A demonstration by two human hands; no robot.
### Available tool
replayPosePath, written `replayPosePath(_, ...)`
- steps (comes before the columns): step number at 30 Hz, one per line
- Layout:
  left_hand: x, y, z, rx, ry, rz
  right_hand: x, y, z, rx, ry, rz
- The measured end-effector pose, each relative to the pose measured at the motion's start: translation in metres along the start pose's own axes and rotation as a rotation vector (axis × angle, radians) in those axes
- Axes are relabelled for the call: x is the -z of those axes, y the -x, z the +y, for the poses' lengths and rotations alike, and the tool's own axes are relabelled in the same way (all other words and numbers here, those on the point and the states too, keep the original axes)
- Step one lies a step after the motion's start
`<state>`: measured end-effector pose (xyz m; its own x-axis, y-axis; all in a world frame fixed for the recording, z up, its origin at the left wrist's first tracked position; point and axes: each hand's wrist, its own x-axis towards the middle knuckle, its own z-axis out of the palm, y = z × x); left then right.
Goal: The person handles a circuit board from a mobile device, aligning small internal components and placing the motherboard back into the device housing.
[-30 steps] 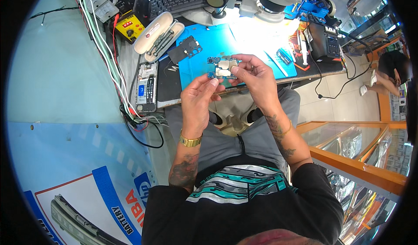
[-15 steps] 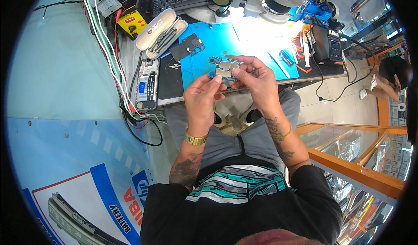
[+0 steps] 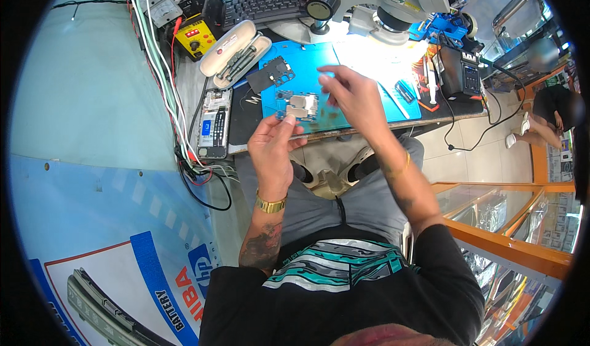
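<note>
The left hand pinches the circuit board between fingers at its near-left edge, presumably keeping its face unobstructed, while the right hand holds its fingers spread, beyond the board's right edge.

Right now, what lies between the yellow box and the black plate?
In the head view, an open case with slim tools lies between the yellow box and black plate.

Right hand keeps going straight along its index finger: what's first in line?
Probably the black cover plate with cutouts, lying partly on the blue mat, to the left of the right hand. Its height is unclear, so it might pass above.
</note>
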<state>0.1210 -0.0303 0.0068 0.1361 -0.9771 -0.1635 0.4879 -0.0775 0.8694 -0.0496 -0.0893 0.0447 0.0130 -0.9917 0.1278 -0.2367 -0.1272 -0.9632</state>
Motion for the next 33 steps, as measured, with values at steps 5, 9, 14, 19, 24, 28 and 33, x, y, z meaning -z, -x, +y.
replayPosePath(5,0.011,0.004,0.012,-0.012,-0.017,0.067,-0.019,-0.102,0.048,0.401,0.868,0.079)
replayPosePath(9,0.028,0.012,0.013,0.005,-0.005,0.094,-0.037,-0.117,0.05,0.321,1.107,0.049)
replayPosePath(14,0.04,0.017,0.013,0.032,0.067,0.104,-0.042,-0.118,0.053,0.301,1.212,0.073)
replayPosePath(19,0.045,0.02,0.017,0.036,0.2,0.027,-0.048,-0.121,0.052,0.341,1.209,0.113)
replayPosePath(24,0.045,0.021,0.018,0.039,0.204,0.007,-0.048,-0.119,0.053,0.325,1.148,0.065)
replayPosePath(28,0.045,0.022,0.016,0.076,0.216,0.007,-0.05,-0.121,0.04,0.333,1.166,-0.004)
replayPosePath(33,0.041,0.025,0.015,0.112,0.238,0.053,-0.06,-0.119,0.033,0.29,1.197,0.034)
